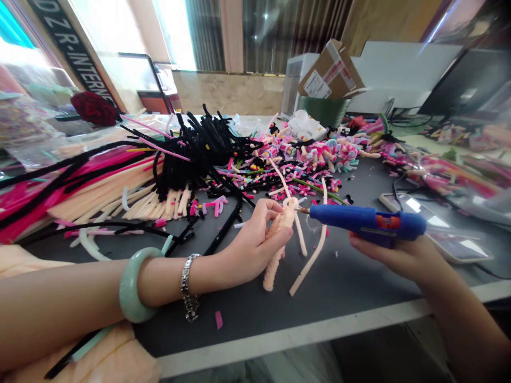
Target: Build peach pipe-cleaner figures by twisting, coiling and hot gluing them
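Note:
My left hand (255,239), with a jade bangle and a silver bracelet on its wrist, pinches a peach figure (273,266) of coiled pipe cleaner over the table's front part. In my right hand (403,255) is a blue glue gun (367,223), pointing left. Its metal tip touches or nearly touches the top of the figure; the exact contact is too small to tell. Loose peach strips hang or lie by the figure, one long strip (311,266) just to its right. My left fingers hide part of the coiled body.
Black pipe cleaners (207,138) and peach bundles (104,197) lie at the left. Pink and coloured pieces (319,154) are heaped behind my hands. A phone (459,239) lies at the right, and a cardboard box (331,72) stands at the back. The table edge (303,332) runs in front.

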Available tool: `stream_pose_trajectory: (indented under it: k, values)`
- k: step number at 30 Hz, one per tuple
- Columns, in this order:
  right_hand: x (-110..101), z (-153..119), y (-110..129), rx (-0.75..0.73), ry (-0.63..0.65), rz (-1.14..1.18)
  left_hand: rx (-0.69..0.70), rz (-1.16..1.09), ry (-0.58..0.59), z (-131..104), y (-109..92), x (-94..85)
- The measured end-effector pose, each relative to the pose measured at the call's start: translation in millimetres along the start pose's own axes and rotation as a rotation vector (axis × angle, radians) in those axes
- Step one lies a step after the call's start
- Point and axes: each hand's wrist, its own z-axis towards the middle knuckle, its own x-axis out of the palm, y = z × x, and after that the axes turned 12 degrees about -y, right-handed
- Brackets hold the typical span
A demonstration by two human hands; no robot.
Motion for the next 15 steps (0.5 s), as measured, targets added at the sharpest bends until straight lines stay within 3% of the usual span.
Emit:
stream_pose_trajectory:
  k: [4,15]
  values:
    - [-1.1,2.0,3.5,-0.051,0.14,-0.041,-0.008,0.006,0.007,0.0,-0.3,-0.3]
    - [-1.5,4.0,7.2,-0.061,0.139,-0.054,-0.007,-0.003,0.022,-0.6,-0.8,0.0]
